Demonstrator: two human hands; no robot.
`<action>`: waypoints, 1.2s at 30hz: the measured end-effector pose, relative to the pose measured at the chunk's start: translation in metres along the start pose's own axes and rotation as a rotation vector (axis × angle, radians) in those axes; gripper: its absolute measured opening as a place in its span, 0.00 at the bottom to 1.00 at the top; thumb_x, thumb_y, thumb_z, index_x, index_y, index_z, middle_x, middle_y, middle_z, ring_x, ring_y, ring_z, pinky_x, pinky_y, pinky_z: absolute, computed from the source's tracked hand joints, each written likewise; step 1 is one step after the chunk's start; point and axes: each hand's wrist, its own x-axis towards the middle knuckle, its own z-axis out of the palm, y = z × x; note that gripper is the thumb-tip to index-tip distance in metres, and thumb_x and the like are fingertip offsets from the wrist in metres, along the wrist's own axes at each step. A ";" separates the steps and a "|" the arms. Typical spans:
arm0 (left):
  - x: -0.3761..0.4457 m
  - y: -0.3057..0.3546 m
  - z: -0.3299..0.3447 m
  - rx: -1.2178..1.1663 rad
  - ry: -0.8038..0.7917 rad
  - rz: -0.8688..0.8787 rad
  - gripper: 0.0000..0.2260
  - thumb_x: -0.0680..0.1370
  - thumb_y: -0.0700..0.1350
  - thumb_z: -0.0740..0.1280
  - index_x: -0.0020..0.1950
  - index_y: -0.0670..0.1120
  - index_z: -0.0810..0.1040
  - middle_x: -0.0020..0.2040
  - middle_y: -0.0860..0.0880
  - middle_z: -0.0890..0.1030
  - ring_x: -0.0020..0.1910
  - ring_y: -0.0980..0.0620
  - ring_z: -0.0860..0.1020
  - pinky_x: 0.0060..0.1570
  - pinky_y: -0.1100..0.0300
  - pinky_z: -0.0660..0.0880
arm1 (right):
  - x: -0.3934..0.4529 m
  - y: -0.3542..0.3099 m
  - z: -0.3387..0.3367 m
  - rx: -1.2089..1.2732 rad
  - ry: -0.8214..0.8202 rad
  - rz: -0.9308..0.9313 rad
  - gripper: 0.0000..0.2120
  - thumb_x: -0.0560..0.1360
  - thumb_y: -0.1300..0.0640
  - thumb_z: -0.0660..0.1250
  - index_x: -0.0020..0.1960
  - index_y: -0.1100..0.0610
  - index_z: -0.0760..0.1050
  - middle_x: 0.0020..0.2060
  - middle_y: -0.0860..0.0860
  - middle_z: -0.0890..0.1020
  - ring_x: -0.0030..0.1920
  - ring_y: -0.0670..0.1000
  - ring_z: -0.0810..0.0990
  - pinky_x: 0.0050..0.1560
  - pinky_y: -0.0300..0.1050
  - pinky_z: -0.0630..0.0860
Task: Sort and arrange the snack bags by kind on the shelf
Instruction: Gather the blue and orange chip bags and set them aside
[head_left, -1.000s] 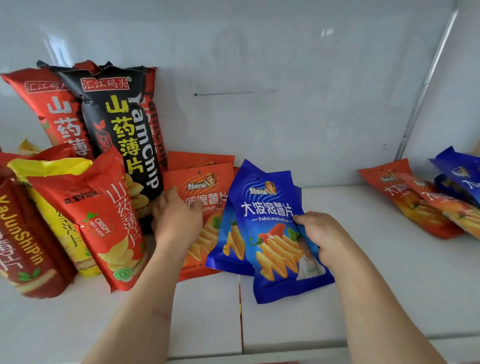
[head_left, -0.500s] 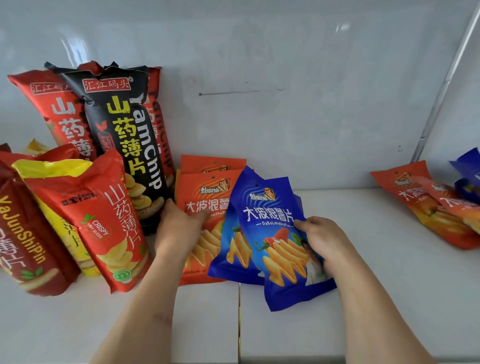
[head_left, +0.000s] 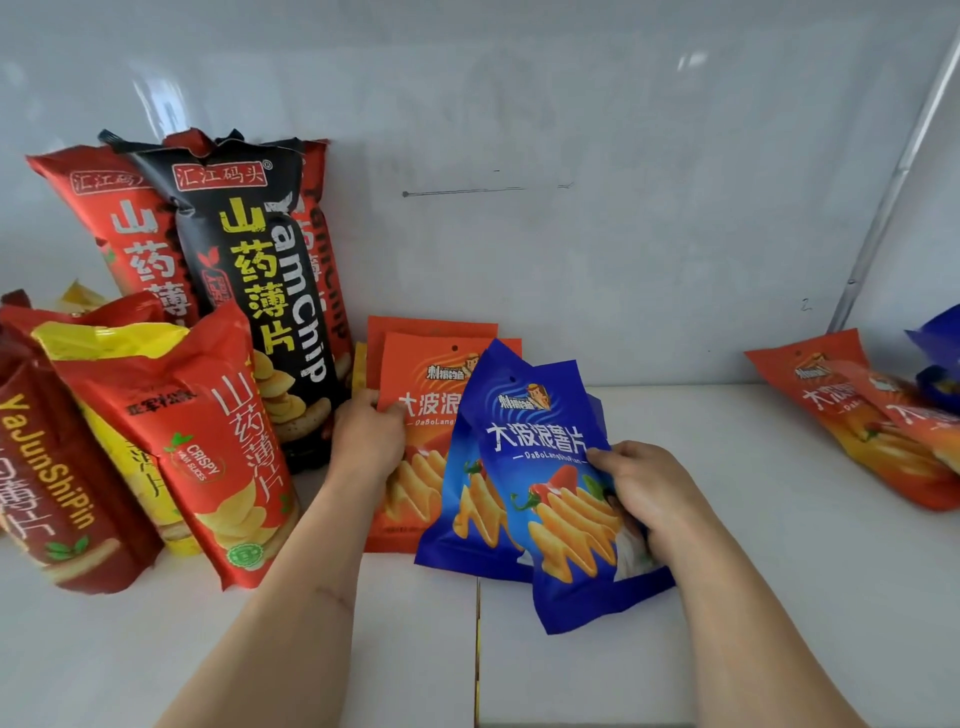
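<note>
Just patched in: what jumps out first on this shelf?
Centre front, the right hand grips a blue chip bag overlapping a second blue one, while the left hand holds the orange bags behind. A tall black yam chip bag leans on the back wall at left; more orange bags lie far right.

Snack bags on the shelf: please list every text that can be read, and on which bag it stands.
"YamChip", "汇江码头": black bag
"CRISPY YAM SLICES": red bag
"YaJunShiPin": dark red bag
"大波浪薯片", "DaBoLangShuPian": front blue bag in the right hand
"大波浪": orange bag under the left hand, partly hidden
Smaller print: unreadable
</note>
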 end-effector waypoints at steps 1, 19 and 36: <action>0.000 0.000 0.001 0.021 -0.020 -0.004 0.12 0.82 0.50 0.63 0.62 0.48 0.77 0.59 0.47 0.80 0.53 0.47 0.79 0.49 0.53 0.74 | 0.000 0.000 0.000 0.004 -0.003 0.000 0.13 0.79 0.48 0.68 0.52 0.58 0.77 0.45 0.51 0.85 0.41 0.49 0.85 0.34 0.40 0.76; -0.004 -0.011 -0.016 -0.569 -0.413 -0.259 0.22 0.71 0.46 0.75 0.64 0.44 0.79 0.55 0.40 0.85 0.51 0.40 0.85 0.48 0.47 0.82 | 0.003 -0.001 -0.002 0.019 -0.063 0.019 0.12 0.78 0.45 0.68 0.49 0.55 0.75 0.44 0.49 0.84 0.40 0.47 0.84 0.33 0.39 0.77; -0.024 0.011 0.007 -0.694 -0.208 -0.055 0.14 0.79 0.35 0.67 0.64 0.45 0.78 0.53 0.44 0.85 0.39 0.49 0.85 0.38 0.51 0.84 | -0.025 -0.002 -0.049 0.402 -0.051 0.047 0.11 0.79 0.51 0.67 0.53 0.58 0.74 0.47 0.55 0.87 0.47 0.55 0.86 0.54 0.57 0.81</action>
